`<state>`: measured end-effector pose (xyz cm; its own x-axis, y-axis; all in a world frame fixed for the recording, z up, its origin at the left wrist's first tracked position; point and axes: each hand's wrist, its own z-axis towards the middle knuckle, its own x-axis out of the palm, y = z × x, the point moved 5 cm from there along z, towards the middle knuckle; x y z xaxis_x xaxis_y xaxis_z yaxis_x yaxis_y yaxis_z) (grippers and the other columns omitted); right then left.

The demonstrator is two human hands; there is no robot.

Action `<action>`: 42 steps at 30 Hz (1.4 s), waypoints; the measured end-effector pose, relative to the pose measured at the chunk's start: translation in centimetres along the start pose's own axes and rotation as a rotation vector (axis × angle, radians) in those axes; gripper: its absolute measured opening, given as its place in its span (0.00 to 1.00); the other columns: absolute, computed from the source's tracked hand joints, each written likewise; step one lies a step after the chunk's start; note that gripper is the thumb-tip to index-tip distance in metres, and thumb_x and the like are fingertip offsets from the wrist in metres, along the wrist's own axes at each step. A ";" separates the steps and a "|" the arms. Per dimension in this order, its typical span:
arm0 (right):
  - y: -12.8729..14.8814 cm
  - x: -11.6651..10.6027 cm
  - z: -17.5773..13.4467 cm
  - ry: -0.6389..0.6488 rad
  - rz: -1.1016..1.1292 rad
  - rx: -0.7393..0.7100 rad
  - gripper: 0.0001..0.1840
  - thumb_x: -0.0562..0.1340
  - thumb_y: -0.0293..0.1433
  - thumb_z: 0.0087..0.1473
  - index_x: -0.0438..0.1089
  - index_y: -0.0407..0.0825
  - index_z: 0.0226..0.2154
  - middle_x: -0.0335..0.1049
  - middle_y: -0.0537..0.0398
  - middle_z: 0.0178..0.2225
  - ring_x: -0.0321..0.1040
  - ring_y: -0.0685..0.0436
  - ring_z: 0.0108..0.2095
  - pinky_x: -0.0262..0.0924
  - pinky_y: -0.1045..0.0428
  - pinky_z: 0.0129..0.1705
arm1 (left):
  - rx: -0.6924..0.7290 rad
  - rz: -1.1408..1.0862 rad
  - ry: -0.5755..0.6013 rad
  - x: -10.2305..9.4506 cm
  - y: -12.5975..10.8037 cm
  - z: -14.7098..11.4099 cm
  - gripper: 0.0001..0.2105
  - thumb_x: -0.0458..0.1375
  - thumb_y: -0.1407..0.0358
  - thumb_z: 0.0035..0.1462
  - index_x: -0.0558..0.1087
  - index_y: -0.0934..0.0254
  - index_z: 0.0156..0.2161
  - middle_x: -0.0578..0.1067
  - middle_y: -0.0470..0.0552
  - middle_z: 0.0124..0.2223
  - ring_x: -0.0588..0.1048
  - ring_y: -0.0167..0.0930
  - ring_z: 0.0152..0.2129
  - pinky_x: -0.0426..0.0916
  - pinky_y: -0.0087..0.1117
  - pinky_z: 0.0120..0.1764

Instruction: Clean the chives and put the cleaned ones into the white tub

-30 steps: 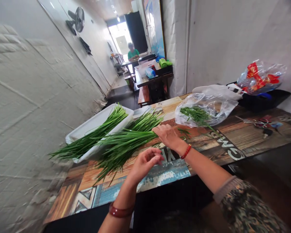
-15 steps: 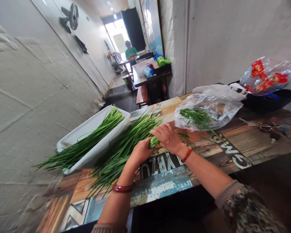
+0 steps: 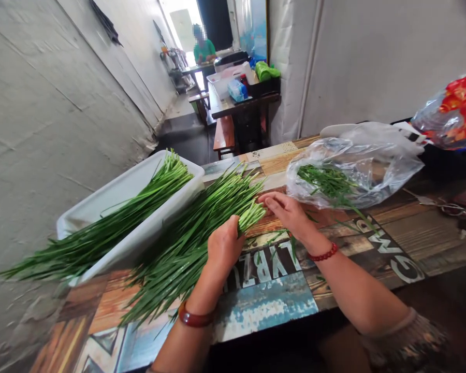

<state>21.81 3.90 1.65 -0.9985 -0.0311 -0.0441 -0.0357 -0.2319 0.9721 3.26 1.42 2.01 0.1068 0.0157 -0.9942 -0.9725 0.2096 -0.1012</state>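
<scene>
My left hand (image 3: 226,241) is closed around a bunch of garlic chives (image 3: 251,216), whose pale stem ends stick out to the right of the fist. At those ends is my right hand (image 3: 285,210), fingers stretched out and slightly curved, with nothing visible in its grasp; whether the fingertips touch the stems is unclear. A larger pile of chives (image 3: 202,217) lies on the table beside my left hand, its leaves trailing toward the lower left. Farther left, a white plastic tub (image 3: 97,204) holds more chives (image 3: 140,217), their leaves hanging over its near end.
Right of my hands, a clear plastic bag (image 3: 380,166) lies open with green scraps (image 3: 326,181) in it. Loose bits lie on the patterned table (image 3: 267,305). A red-printed package (image 3: 460,103) stands at the far right. A person in green (image 3: 204,50) sits in the background.
My right hand has drawn back to the right from the chive stems, uncovering their pale ends. The left hand keeps hold of the bunch. The camera view has shifted slightly.
</scene>
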 end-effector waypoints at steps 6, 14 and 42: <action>0.2 0.3 0.0 -0.057 -0.253 -0.115 0.12 0.61 0.39 0.55 0.73 0.48 0.28 0.72 0.56 0.28 0.66 0.48 0.30 0.59 0.53 0.34 | 0.090 -0.013 0.023 0.6 -0.1 -0.4 0.08 0.54 0.67 0.57 0.67 0.59 0.42 0.78 0.52 0.38 0.76 0.37 0.38 0.61 0.32 0.34; -2.0 -0.8 0.0 -0.211 0.045 0.106 0.20 0.55 0.45 0.58 0.63 0.50 0.23 0.60 0.61 0.20 0.57 0.52 0.21 0.54 0.56 0.23 | 0.054 0.002 0.009 -0.1 0.2 -0.5 0.06 0.54 0.69 0.57 0.66 0.60 0.41 0.77 0.53 0.38 0.76 0.38 0.37 0.61 0.33 0.32; 3.7 4.7 -2.7 0.020 0.247 -0.088 0.13 0.60 0.43 0.58 0.69 0.53 0.29 0.72 0.53 0.52 0.66 0.40 0.54 0.59 0.40 0.59 | 0.188 -0.363 -0.289 -1.0 -2.5 -1.4 0.24 0.53 0.74 0.51 0.63 0.68 0.55 0.74 0.64 0.48 0.74 0.43 0.42 0.66 0.42 0.42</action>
<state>17.05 0.28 4.44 -0.9756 -0.1164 0.1861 0.2131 -0.2988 0.9302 5.32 -0.53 3.24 0.5101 0.1738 -0.8424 -0.8109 0.4237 -0.4036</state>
